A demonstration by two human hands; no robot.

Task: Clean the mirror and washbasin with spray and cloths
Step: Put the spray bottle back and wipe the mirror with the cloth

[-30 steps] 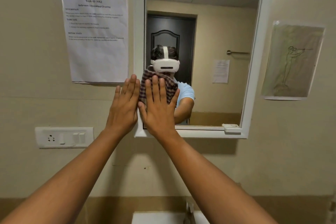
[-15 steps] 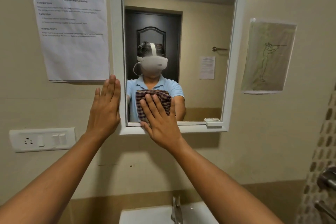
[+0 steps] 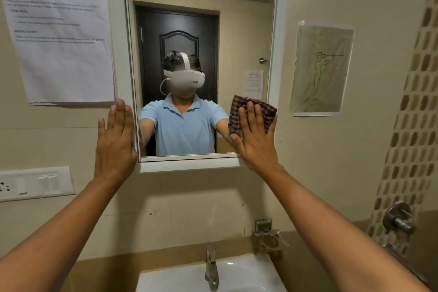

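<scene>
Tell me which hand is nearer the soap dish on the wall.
Right. The right hand presses the cloth almost straight above the soap dish; the left hand lies far left.

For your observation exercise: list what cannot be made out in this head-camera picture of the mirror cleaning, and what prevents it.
- Printed sheet, head view: text too small and blurred to read.
- Washbasin: cut off by the bottom edge.
- Checked cloth: largely covered by the right hand.
- Spray bottle: not in view.

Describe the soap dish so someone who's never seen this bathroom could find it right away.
Start at the mirror and drop to the white washbasin below it. Just above the basin's right rear corner, right of the tap, the soap dish is fixed to the wall: a small metal holder, unlike the round valve farther right.
</scene>
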